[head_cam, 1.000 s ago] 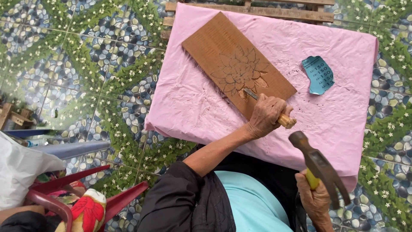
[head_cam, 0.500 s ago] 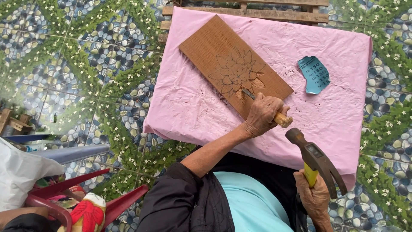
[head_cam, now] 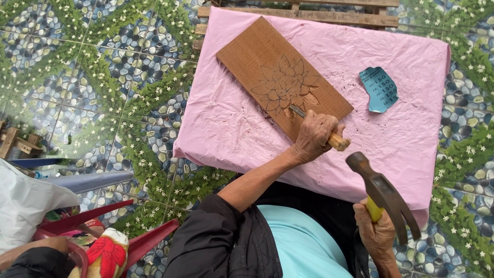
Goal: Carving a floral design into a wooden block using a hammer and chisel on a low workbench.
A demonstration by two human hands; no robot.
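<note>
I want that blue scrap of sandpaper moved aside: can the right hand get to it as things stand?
Probably not at once. The sandpaper lies uncovered on the pink cloth, but the right hand is full, gripping the hammer. The left hand holds the chisel.

I see a brown wooden board (head_cam: 280, 77) bearing an outlined flower pattern, lying on a pale pink cloth over the surface (head_cam: 247, 128). A teal scrap of paper (head_cam: 379, 89) lies apart. The hammer (head_cam: 383, 194) shows a dark brown head and yellow handle. The floor (head_cam: 103, 77) carries blue-grey pebble tiles crossed by green leafy bands with white blossoms.
</note>
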